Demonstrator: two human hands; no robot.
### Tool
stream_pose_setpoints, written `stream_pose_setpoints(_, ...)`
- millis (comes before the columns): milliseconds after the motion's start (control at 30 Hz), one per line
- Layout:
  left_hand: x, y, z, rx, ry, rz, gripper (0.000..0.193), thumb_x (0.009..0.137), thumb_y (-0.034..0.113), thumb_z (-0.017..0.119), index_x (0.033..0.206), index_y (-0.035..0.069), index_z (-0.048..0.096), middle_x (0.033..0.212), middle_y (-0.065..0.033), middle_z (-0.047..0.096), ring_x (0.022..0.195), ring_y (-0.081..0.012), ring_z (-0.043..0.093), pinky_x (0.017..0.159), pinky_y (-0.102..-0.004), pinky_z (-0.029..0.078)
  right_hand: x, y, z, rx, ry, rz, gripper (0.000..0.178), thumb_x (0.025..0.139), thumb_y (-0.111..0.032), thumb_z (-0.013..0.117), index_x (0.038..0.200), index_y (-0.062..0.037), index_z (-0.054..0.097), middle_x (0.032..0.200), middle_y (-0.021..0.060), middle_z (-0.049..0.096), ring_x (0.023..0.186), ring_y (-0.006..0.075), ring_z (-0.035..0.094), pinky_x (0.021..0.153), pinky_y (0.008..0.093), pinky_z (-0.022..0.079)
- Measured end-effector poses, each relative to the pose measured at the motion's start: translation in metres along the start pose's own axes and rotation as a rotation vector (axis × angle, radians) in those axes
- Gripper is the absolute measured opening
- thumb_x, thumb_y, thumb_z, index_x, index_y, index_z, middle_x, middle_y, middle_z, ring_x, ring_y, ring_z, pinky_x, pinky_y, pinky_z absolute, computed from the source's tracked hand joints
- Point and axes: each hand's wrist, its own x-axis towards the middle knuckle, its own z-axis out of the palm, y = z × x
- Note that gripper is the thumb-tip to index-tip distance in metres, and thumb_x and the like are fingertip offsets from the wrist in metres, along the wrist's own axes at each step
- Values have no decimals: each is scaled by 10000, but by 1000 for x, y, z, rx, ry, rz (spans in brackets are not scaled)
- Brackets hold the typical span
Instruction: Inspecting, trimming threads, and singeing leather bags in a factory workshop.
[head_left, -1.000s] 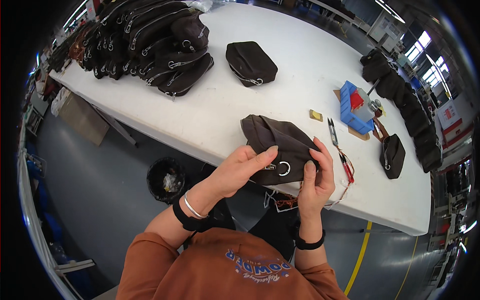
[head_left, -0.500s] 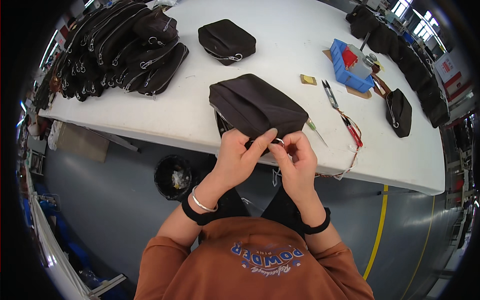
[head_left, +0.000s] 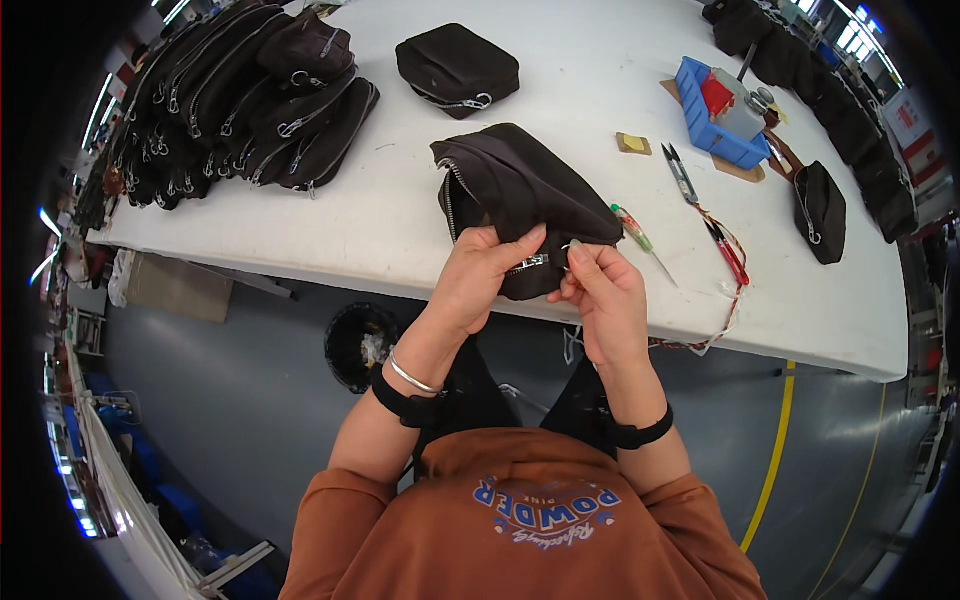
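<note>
At the white table (head_left: 330, 225), dark pouch (head_left: 540, 180), creased, silver zip (head_left: 449, 203) gaping.

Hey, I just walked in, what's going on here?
A person at a white table is handling a dark bag with both hands. The left hand grips it near the zip pull, and the right hand has its fingertips at the ring. The bag's zip gapes at the left end. A pile of similar bags sits to the left; snips and a blue tray lie to the right.
</note>
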Motion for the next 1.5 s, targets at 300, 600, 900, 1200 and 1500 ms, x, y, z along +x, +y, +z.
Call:
stream_pose_setpoints(300, -13, 0, 5, 79, 6, 73, 274, 871, 204, 648, 1020, -25, 623, 903, -42, 648, 784, -78, 582, 701, -234, 466, -4, -2, -5, -47, -37, -23, 169, 907, -170, 612, 856, -15, 568, 732, 5, 550, 625, 55, 509, 614, 233, 505)
stream_pose_setpoints(600, -43, 4, -1, -113, 68, 15, 332, 949, 243, 544, 1134, -30, 578, 1036, -90, 646, 901, -135, 621, 788, -284, 503, -35, 2, -19, -323, -238, -48, 122, 901, -106, 614, 851, -29, 533, 756, -41, 514, 662, 5, 437, 596, 162, 376)
stream_pose_setpoints(900, -50, -3, -6, -228, 69, 2, 340, 949, 217, 546, 1173, -37, 560, 1129, -85, 620, 1027, -145, 586, 885, -302, 472, -43, -3, -24, -378, -227, -20, 125, 895, -112, 620, 841, -6, 581, 751, -22, 565, 656, 7, 477, 584, 162, 383)
stream_pose_setpoints(1200, -82, -16, -47, 155, -217, -39, 539, 948, 269, 522, 1364, -35, 364, 1349, -113, 454, 1238, -187, 431, 1002, -343, 374, -42, -29, -37, -783, -37, -407, 495, 797, -167, 713, 1228, -13, 525, 1091, 116, 605, 947, 175, 582, 799, 298, 474)
stream_pose_setpoints(1500, -64, 11, -31, -513, 24, 116, 449, 997, 306, 398, 1324, -2, 416, 1299, -126, 508, 1162, -216, 525, 965, -362, 445, -47, -29, -25, -870, -287, -376, 427, 813, -77, 666, 1215, 18, 555, 1227, 188, 571, 1144, 273, 546, 949, 327, 422)
